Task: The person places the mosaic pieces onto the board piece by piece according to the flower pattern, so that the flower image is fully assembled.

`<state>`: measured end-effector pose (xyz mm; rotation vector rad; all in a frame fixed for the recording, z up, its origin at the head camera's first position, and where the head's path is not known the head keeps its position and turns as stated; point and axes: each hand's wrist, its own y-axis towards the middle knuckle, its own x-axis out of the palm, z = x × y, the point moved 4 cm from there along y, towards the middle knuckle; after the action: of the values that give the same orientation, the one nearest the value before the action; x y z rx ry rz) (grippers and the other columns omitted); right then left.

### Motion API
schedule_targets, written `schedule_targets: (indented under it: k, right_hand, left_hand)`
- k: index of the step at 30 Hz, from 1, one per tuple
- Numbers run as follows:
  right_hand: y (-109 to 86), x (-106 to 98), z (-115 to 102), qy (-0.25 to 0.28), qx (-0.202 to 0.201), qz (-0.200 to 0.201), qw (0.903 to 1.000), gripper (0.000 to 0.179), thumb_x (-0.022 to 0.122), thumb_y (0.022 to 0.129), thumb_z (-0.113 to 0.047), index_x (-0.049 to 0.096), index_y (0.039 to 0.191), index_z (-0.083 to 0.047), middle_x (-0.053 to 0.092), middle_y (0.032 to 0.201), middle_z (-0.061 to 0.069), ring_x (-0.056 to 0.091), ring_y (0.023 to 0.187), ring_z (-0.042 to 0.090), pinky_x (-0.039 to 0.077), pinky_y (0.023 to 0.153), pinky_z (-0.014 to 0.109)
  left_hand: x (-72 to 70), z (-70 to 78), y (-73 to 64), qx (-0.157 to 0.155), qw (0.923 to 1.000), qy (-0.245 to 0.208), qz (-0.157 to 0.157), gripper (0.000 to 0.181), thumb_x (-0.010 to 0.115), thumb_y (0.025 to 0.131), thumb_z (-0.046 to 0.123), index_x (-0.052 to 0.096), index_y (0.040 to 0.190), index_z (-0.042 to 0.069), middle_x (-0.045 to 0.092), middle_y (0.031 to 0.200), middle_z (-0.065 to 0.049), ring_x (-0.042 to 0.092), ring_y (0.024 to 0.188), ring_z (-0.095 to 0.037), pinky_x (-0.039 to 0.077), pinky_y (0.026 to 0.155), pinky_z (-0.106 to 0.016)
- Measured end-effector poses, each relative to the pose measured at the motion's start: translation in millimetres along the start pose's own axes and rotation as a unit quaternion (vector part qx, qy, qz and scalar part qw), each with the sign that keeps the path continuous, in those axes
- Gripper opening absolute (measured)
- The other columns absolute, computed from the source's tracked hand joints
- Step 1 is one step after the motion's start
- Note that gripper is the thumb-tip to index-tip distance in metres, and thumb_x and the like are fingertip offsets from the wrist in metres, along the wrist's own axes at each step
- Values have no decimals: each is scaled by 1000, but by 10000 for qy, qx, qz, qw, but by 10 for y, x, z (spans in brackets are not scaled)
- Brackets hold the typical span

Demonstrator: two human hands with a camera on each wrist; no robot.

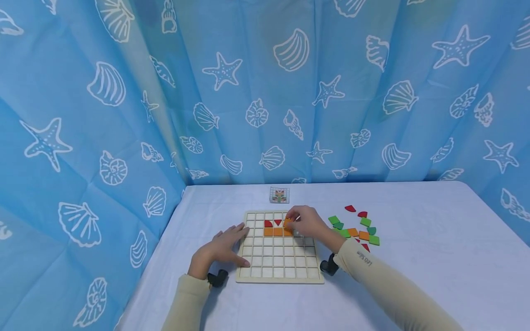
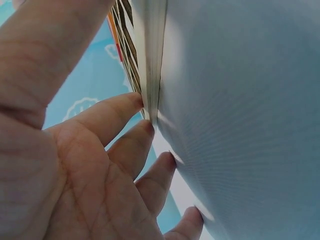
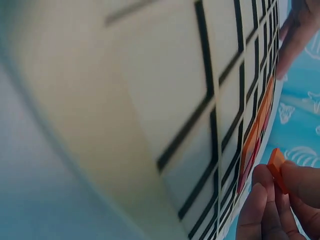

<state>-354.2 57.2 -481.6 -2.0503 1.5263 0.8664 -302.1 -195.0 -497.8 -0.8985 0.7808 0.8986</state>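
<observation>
A cream grid board lies on the white table. Red pieces sit in one row of its cells, above a row of orange squares. My right hand is over the upper right of the board. Between its thumb and fingers it pinches an orange tile, held tilted beside the filled cells. At the board's left side my left hand rests with fingers spread. In the left wrist view, some fingertips touch the board's side edge, while others reach the tablecloth.
Loose red, green and orange pieces lie scattered right of the board, near my right forearm. A small picture card lies behind the board. Blue curtains with white shells and starfish stand at the table's back and left.
</observation>
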Motion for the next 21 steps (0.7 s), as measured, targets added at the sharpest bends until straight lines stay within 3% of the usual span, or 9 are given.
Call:
schedule_targets:
  k: [10, 21]
  right_hand:
    - [-112, 187, -169, 31, -513, -309, 9982, 5, 72, 89, -9, 74, 93, -11, 70, 86, -3, 61, 79, 9, 55, 74, 28]
    - [-131, 292, -220, -111, -434, -539, 9975, 3, 73, 88, -10, 72, 91, -11, 67, 83, -4, 58, 76, 9, 53, 73, 28]
  left_hand:
    - [-3, -8, -5, -23, 10000, -64, -6, 105, 86, 71, 48, 31, 156, 19, 21, 166, -4, 14, 154, -30, 10, 123, -60]
    - [-14, 6, -3, -6, 10000, 46, -63, 105, 85, 72, 48, 29, 157, 19, 20, 166, -5, 14, 154, -31, 10, 123, -60]
